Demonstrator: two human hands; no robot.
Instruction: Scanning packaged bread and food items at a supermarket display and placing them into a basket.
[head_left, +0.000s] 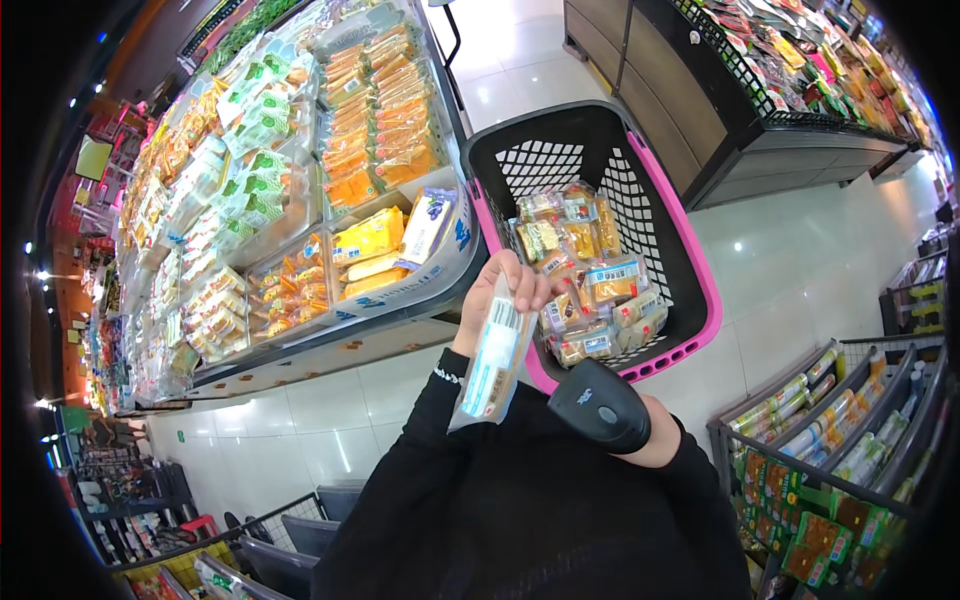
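My left hand (495, 296) pinches the upper end of a clear-wrapped packaged snack (491, 360), which hangs down with its barcode and blue-and-white label facing up. A black handheld barcode scanner (600, 409) is in my right hand (660, 435), whose fingers are hidden behind the scanner's head. The scanner is to the right of the packet, apart from it. Just beyond both hands stands a black plastic shopping basket (547, 124) with a pink rim. Several wrapped bread or cake packets (585, 292) lie heaped in it.
A display stand (409, 289) with clear bins of wrapped pastries borders the basket's left side. Ahead right is a dark shelf unit (675, 112) topped with colourful packets. A rack (825, 442) of tubular packs stands near right; grey rack dividers (277, 562) show near left.
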